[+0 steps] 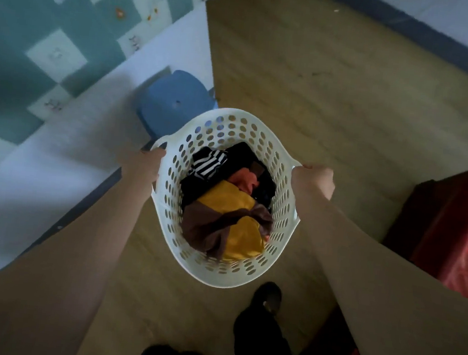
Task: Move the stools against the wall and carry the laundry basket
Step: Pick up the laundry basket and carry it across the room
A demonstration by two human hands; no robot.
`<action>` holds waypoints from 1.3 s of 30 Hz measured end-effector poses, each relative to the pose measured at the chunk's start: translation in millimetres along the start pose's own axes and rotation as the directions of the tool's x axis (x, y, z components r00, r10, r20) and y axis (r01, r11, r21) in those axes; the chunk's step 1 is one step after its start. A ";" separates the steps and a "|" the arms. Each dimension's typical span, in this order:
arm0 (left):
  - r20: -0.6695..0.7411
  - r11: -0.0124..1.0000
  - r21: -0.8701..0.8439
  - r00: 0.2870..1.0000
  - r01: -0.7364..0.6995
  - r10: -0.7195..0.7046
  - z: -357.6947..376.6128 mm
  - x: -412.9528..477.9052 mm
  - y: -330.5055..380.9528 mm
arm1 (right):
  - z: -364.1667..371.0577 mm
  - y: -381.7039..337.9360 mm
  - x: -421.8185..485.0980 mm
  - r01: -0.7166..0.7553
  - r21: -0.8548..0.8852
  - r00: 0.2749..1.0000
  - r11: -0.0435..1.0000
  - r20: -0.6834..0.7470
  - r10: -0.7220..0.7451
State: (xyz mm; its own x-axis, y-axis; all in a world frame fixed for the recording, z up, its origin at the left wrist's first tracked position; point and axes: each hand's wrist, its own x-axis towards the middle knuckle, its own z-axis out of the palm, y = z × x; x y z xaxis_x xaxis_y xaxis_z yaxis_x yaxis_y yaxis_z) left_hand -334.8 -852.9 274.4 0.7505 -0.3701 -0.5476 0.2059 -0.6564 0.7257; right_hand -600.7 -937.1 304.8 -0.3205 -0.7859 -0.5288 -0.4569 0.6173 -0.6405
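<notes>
Above the wooden floor (309, 78), in the head view, the white laundry basket (217, 274) hangs between the two arms, and the clothes (229, 205) lie low inside it. The left hand (146, 165) is closed on the left handle and the right hand (313, 180) on the right handle; the fingers curl under the rim, so I cannot tell how tightly they press.

The risk, I think, is at the feet: the basket hides the floor directly in front, and a dark shoe (268, 296) is stepping just behind it, so the person could trip. If one hand slips, the basket will tip and the clothes may fall out.

A blue stool (174, 104) stands beside the wall (41, 157), partly behind the basket's left rim. A red piece of furniture (459, 224) narrows the passage on the right.
</notes>
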 end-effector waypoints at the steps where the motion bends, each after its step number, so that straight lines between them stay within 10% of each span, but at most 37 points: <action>1: 0.030 1.000 0.010 0.999 -0.015 0.015 24.5 -4.5 16.8 | -20.7 -8.6 18.7 0.003 0.009 1.000 1.000 -0.020 -0.003; 39: 0.600 0.834 0.303 0.773 -0.460 0.209 816.6 -60.5 524.9 | -409.4 -217.4 613.2 -0.080 0.567 0.850 0.820 -0.391 0.354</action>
State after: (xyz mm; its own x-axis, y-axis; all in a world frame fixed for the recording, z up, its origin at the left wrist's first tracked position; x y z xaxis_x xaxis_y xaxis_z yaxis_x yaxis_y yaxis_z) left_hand -785.0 -1711.9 348.4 0.2461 -0.8171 -0.5213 -0.3639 -0.5764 0.7317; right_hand -1037.6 -1568.0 347.7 -0.7584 -0.4637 -0.4581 0.1220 0.5893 -0.7986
